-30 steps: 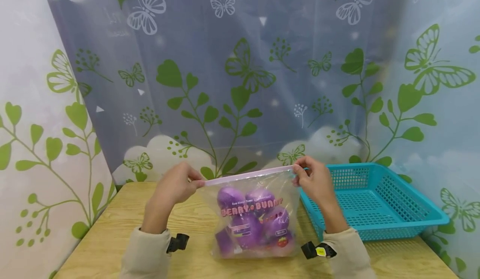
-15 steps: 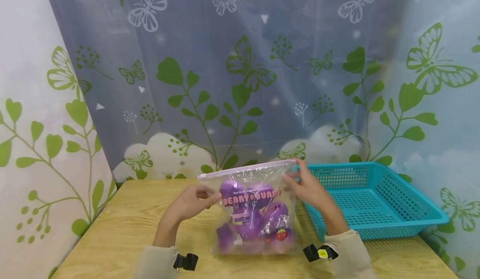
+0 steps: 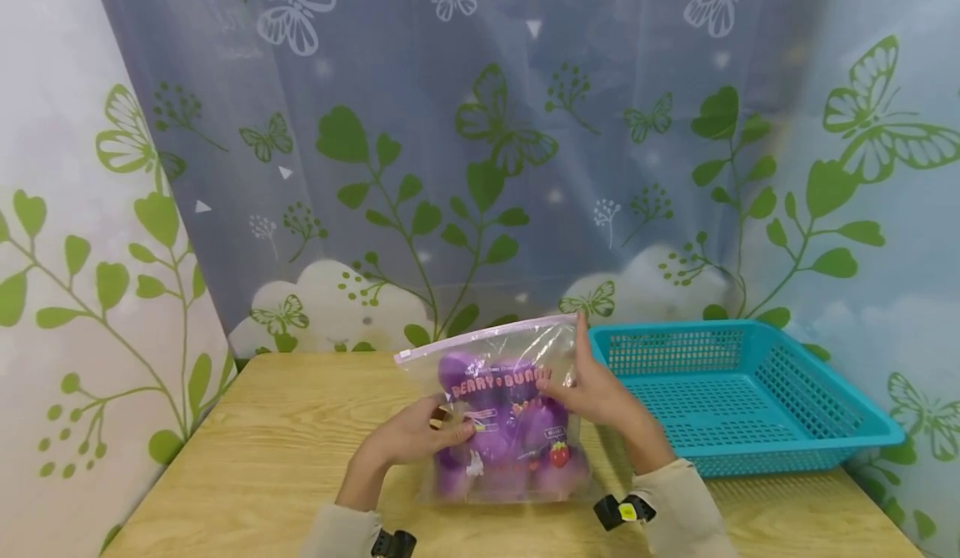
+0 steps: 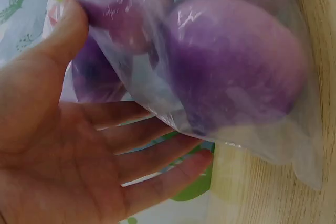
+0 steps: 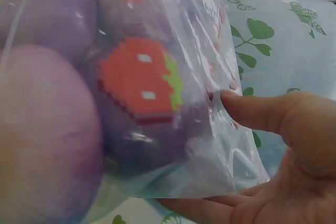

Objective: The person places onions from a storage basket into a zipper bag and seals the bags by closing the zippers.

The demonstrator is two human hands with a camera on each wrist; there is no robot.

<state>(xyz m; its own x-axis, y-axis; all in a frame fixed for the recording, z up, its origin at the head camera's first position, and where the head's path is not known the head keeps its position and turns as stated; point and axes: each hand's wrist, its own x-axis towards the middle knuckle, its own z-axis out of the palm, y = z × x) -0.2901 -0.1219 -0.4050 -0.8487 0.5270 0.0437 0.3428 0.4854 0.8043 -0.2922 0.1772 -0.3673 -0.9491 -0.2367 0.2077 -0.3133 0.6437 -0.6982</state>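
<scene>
A clear zip bag (image 3: pixel 495 424) with "BERRY BUNNY" print and a pink zip strip along its top stands on the table, filled with several smooth, rounded purple things (image 4: pixel 236 61). My left hand (image 3: pixel 416 433) holds its left side, thumb on the printed face and long fingers reaching behind. In the left wrist view those fingers (image 4: pixel 152 161) lie nearly straight at the bag's edge. The right side of the bag is between thumb and fingers of my right hand (image 3: pixel 600 387). In the right wrist view that thumb (image 5: pixel 252 111) touches the film near a printed strawberry.
To the right stands a turquoise plastic basket (image 3: pixel 750 458) with perforated walls. The wooden table (image 3: pixel 277 433) reaches back to a curtain (image 3: pixel 405 66) printed with butterflies and leaves.
Both hands have left the zip strip at the top corners and slid down to the bag's sides. The left hand moved down and right; the bag's top leans more.
</scene>
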